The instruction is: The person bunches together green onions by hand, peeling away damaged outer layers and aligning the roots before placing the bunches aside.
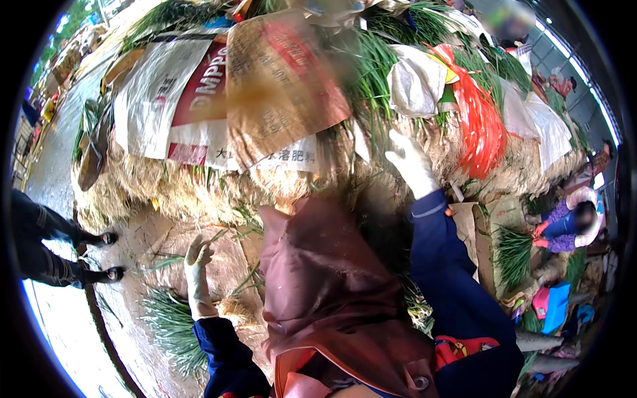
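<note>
A long heap of green onions [375,69] lies ahead of me, their pale, stringy roots [159,186] facing my side. My right hand [413,162], in a white glove, reaches to the root side of the heap with fingers stretched out and nothing held. On the left, my gloved left hand [198,265] hovers over brown sheeting, its fingers apart. Beside that wrist lies a bunch of green onions [174,325]. A maroon apron [325,265] covers my lap between the arms.
Printed sacks [285,93] and a white bag [417,79] cover the heap. Red plastic strips [481,126] hang over its right part. Another person [577,219] handles a green onion bunch [512,255] at right. Someone's legs [56,245] stand at left. A blue container [556,306] sits lower right.
</note>
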{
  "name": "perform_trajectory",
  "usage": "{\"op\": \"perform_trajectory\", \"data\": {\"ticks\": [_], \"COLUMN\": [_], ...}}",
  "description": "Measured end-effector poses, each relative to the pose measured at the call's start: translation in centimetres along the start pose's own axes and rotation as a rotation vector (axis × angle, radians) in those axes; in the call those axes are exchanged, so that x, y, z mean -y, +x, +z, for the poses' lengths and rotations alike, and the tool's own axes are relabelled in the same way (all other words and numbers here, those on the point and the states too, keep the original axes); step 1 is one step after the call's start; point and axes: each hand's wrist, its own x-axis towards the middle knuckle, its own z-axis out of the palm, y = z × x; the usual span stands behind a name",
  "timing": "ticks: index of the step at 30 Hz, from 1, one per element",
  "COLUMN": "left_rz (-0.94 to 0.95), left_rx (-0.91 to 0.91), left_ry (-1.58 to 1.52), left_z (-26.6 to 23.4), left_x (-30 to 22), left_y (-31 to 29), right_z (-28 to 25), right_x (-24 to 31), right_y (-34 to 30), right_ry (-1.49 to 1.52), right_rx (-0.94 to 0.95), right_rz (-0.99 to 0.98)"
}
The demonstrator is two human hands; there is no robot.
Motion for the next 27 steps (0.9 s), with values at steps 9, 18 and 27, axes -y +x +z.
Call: {"op": "perform_trajectory", "data": {"ticks": [9, 18, 27], "left_rz": [0.082, 0.133, -0.02], "left_rx": [0.557, 0.772, 0.611], "left_ry": [0.073, 0.128, -0.147], "left_z": [19.3, 31.9, 41.2], "left_x": [-12.7, -14.9, -13.8], "left_y": [1.2, 5.3, 9.5], "right_z": [-3.5, -15.1, -18.0], "right_x": [-7.7, -5.1, -8.5], "right_y": [15.7, 22.8, 22.0], "right_ry": [-0.155, -0.295, -0.013], "right_rx": [0.081, -0.305, -0.282], "right_rz": [0.253, -0.36, -0.008]}}
